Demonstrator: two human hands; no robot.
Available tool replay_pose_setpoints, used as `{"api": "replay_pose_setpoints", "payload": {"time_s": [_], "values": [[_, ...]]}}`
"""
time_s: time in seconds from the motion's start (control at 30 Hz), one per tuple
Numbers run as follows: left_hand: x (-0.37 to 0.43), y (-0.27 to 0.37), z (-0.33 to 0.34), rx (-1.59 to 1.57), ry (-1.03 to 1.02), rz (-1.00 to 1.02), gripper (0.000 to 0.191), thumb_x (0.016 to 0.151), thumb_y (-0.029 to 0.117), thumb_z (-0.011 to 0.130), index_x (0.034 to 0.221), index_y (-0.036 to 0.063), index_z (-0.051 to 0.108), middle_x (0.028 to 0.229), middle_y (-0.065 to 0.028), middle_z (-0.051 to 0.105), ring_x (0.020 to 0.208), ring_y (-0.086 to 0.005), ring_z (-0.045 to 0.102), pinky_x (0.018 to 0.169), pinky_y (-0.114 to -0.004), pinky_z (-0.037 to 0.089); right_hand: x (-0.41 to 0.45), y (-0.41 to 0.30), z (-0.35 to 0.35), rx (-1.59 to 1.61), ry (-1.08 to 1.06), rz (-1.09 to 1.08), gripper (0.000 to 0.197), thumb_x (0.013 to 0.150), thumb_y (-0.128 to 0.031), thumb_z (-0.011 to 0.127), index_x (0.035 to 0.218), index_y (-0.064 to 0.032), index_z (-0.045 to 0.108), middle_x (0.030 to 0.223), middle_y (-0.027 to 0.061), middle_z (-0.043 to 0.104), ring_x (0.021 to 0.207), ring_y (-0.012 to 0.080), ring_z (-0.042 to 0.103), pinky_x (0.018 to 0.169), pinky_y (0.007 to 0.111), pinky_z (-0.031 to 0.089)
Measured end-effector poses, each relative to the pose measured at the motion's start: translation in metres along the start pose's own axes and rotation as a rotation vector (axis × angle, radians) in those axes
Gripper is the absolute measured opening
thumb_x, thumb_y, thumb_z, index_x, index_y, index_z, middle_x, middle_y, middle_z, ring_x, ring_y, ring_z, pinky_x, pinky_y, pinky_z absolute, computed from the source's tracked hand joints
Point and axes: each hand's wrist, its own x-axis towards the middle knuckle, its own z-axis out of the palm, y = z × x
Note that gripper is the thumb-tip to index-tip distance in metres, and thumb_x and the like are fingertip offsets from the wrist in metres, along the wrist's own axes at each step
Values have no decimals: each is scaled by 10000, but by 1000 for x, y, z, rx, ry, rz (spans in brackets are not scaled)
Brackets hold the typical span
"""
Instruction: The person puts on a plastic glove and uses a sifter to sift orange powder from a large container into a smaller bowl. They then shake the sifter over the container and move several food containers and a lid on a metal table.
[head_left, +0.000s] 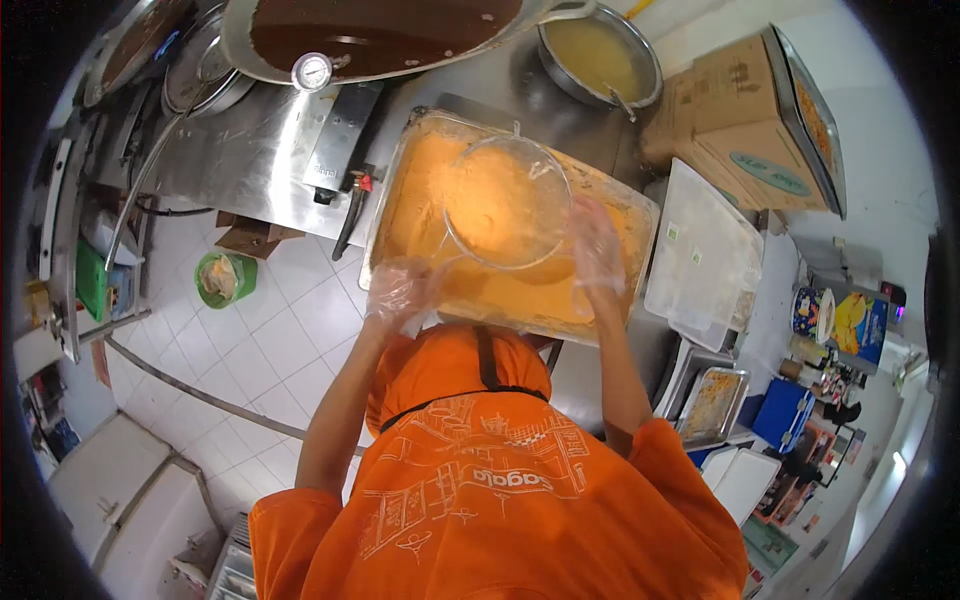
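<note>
A round wire-mesh sieve (508, 202) holding orange powder is over a large metal tray (390, 202), whose bottom is spread with the same orange powder (517, 289). My left hand (400, 291), in a clear plastic glove, is closed around the sieve's handle at the tray's near left corner. My right hand (596, 244), also gloved, is at the sieve's right rim with its fingers up; whether it touches the rim is unclear.
A wide pan of dark brown liquid (375, 34) with a dial thermometer (312, 71) stands beyond the tray. Around it are a bowl of yellowish liquid (600, 56), a cardboard box (739, 127), a translucent plastic lid (701, 247) and a burner (341, 142). A green bin (225, 279) stands on the floor.
</note>
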Motion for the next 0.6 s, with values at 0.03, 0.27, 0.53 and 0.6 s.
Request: {"api": "replay_pose_setpoints", "payload": {"time_s": [0.03, 0.27, 0.53, 0.6], "values": [[1, -2, 3, -12, -3, 3, 374, 924, 440, 617, 769, 109, 696, 581, -80, 599, 531, -282, 591, 504, -399, 477, 3, 29, -18, -123, 66, -89, 313, 983, -216, 562, 1238, -40, 610, 1054, 146, 672, 942, 279, 667, 785, 370, 565], [10, 11, -7, -34, -52, -49, 560, 930, 481, 572, 576, 56, 657, 590, -138, 632, 566, -327, 634, 551, -425, 507, -5, 251, -35, -1209, -251, 112, 241, 891, -143, 600, 1092, -18, 642, 978, 148, 679, 883, 240, 657, 784, 366, 544], [7, 7, 0, -83, -2, -76, 556, 920, 517, 583, 588, 71, 607, 565, -124, 591, 550, -321, 593, 545, -425, 480, -13, 233, -10, -487, -592, 21, 448, 908, -292, 604, 1292, -69, 542, 1255, 152, 574, 1135, 260, 540, 972, 402, 433], [9, 5, 4, -75, 17, -63, 561, 923, 515, 577, 586, 67, 600, 573, -126, 590, 559, -322, 593, 548, -427, 478, 13, 214, -28, -680, -536, -258, 503, 912, -329, 605, 1341, -82, 517, 1325, 153, 548, 1199, 265, 511, 1019, 411, 405]]}}
